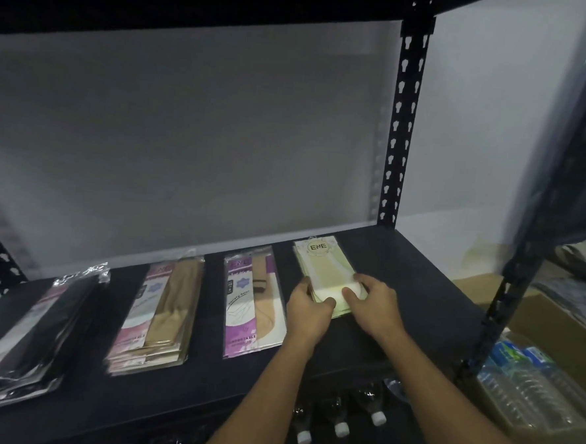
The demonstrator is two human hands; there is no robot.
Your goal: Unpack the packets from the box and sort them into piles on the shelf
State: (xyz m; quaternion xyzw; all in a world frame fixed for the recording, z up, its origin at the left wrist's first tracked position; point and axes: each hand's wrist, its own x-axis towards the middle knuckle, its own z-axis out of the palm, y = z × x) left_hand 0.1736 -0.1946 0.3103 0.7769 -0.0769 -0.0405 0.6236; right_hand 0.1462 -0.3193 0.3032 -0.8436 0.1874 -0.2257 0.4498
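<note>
While both hands close on the near end of the pale green stack of flat plastic-wrapped packets (323, 261), that stack lies rightmost in a row on the black metal shelf board (401, 280), its round printed label toward the wall. The left hand (308, 312) pinches the stack's left edge, thumb on top, and the right hand (377, 304) curls its fingers round the right corner. Further left, each set apart, lie a purple-and-cream pile of packets (252, 305), a pink-and-tan pile (159, 316) and a black pile (38, 326).
</note>
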